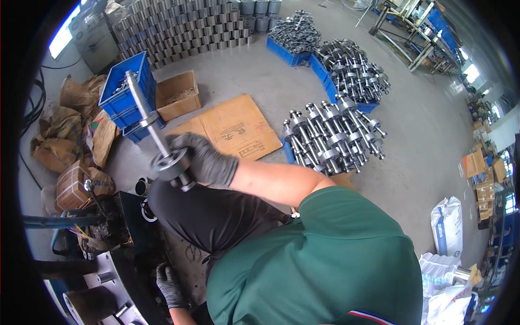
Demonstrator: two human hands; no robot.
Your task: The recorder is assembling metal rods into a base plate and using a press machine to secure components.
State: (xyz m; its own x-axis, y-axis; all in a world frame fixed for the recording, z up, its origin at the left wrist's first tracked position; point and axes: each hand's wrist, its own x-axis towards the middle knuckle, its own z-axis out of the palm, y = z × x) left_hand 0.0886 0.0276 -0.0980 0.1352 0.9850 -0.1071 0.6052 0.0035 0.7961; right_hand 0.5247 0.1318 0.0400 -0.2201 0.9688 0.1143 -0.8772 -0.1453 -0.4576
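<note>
Holding the metal shaft (157,135) beside its heavy ring (171,167), the gloved right hand (201,160), clamped on over the knee (169,206), should grip firmly to balance the weight; the long axis slants, slim end pointing up-left in view. The left hand (170,287) is by the machine (116,271), its grip unclear; farther off, similar shafts (333,138) lie piled

Grey floor (422,168) spreads between pale walls (504,130) — a bright window (62,39) upper left, a metal frame (421,58) upper right.
</note>
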